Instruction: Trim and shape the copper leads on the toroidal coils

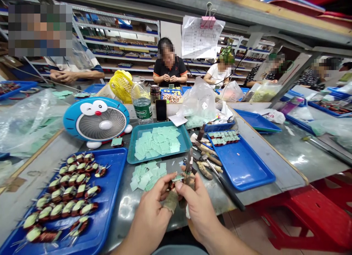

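My left hand (154, 207) and my right hand (196, 203) meet at the near edge of the table, fingers pinched together. Between the fingertips sits a small pale green square (178, 178) on what looks like a dark wound coil, mostly hidden. My right hand also grips small pliers (189, 167) that point upward. A wrapped band covers one left finger. Loose green squares (147, 174) lie just beyond my hands. A blue tray (110, 196) at the left holds several copper coils with green tops (68, 196).
A teal tray of green squares (158, 141) stands ahead, a blue tray (242, 163) with a row of parts at right, tools (209, 159) between them. A blue cartoon fan (96, 121), a water bottle (141, 101) and a phone (161, 110) stand behind. Other people work across the benches. Red stools (308, 218) at right.
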A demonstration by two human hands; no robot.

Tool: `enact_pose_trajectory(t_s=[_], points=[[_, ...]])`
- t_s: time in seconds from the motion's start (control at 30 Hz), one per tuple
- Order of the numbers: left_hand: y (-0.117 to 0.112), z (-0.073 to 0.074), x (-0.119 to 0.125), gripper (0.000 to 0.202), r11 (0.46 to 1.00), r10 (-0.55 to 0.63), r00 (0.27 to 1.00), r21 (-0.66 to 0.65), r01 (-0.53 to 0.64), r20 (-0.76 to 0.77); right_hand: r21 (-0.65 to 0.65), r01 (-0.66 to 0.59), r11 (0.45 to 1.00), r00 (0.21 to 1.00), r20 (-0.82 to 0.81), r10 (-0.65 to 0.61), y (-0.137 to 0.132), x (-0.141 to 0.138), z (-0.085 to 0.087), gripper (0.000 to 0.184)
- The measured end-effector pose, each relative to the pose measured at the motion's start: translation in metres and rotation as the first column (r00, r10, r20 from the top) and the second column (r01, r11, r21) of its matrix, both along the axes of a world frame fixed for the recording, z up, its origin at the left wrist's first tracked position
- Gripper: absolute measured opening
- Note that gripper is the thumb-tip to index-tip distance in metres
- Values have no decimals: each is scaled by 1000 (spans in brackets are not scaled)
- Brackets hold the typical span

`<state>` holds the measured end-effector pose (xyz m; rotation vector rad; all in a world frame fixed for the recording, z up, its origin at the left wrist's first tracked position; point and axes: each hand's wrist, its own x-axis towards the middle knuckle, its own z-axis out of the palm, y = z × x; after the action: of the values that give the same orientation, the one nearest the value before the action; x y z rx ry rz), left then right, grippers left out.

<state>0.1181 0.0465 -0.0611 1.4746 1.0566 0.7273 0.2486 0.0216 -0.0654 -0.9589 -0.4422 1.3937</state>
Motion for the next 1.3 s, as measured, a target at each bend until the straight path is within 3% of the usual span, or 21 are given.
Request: enact_pose_trajectory(t_s=[0.13,0.33,0.5,0.7,0.83,0.9,0.97,1.03,1.1,1.2,1.27,1.3], points=[[0,-3,2,50,996,34,993,-85,-25,115,8,17,1000,998,55,-17,-1,-1,-2,49],[4,8,1,50,985,71,980,-168,-39,188,-2,30,1000,987,-161,-30,1,-5,1,62],[0,7,2,50,987,60,981,-160,-30,185,-32,34,999,981,-190,-40,1,-5,3,65],[2,5,3,52,983,100,972,-173,-64,213,33,26,999,998,-54,-24,-3,-3,-5,59],[4,6,3,54,962,158,946,-260,-83,283,124,-5,992,986,168,-16,-4,-1,-10,57],[3,6,8,58,946,188,921,-315,-77,341,176,32,984,910,403,-102,-5,-1,-14,51],[2,6,13,65,932,233,881,-352,-82,411,277,53,959,745,629,-223,-7,-3,-19,46],[4,5,15,70,912,299,822,-397,-99,484,383,15,924,632,712,-306,-10,-6,-23,45],[8,5,12,69,894,334,756,-443,-64,564,427,-27,904,670,678,-301,-14,-6,-25,48],[14,3,0,49,883,285,663,-459,99,692,379,-10,925,728,637,-254,-20,7,-27,46],[17,1,-8,37,865,269,608,-465,189,747,298,-1,955,628,743,-231,-23,24,-37,43],[17,0,-11,35,851,277,583,-476,220,764,240,-27,970,524,830,-191,-25,35,-45,41]])
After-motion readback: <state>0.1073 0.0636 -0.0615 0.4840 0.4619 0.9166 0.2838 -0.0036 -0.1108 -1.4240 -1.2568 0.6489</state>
